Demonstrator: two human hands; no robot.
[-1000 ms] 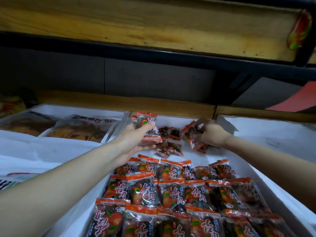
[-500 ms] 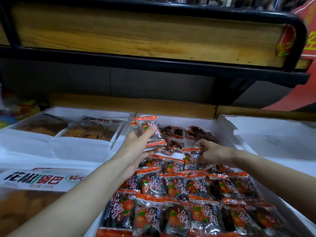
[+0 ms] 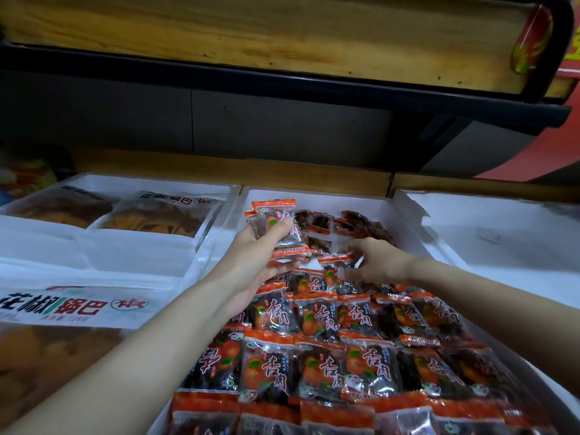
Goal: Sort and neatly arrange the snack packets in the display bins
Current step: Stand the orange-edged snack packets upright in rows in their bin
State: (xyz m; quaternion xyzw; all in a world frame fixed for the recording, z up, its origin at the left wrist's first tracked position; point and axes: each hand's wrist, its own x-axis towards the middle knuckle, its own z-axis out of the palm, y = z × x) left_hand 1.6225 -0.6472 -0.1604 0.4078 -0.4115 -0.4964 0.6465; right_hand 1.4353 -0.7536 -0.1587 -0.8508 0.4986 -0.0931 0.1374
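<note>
Several orange-edged clear plastic snack packets stay clamped in my left hand; right hand, grip blurred, left white bin's back, extending rows.

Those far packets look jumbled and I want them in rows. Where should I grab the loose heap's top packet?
Pinch the flat crimped end seal of the topmost loose packet, reaching from above on the near side; the bin wall blocks the far side.

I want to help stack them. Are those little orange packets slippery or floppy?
Probably slippery: the packets look shiny like plastic film. Likely light: the left hand holds several at once. Maybe a bit floppy, since loose ones at the back lie jumbled and tilted.
</note>
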